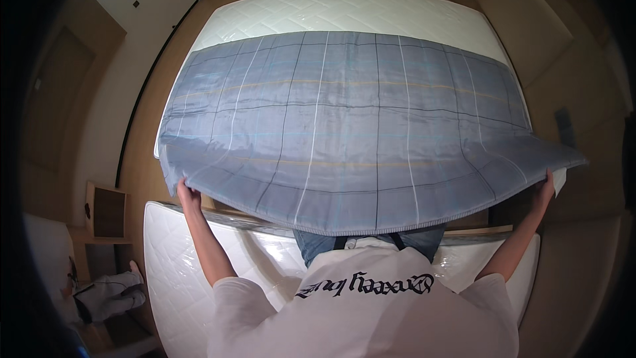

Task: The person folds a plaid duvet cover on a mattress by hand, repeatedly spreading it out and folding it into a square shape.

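Observation:
A blue-grey checked blanket (348,119), crossed by white, black, yellow and light blue lines, is spread over a white quilted mattress (343,10). Its near edge, finished with ribbed stitching, hangs in a curve in front of my body. My left hand (189,193) grips this edge near the left corner. Towards the right corner, my right hand (546,186) holds the same edge, with a white tag or flap hanging beside it. The right corner sticks out beyond the mattress. The blanket's middle shows wrinkles, and the mattress's far strip is uncovered.
Behind me lies a second white mattress (189,253) in clear plastic film. At the lower left are a person's trousered legs (112,296) and a small wooden cabinet (107,211). A padded panel (516,15) runs along the right; wooden floor (159,74) shows on the left.

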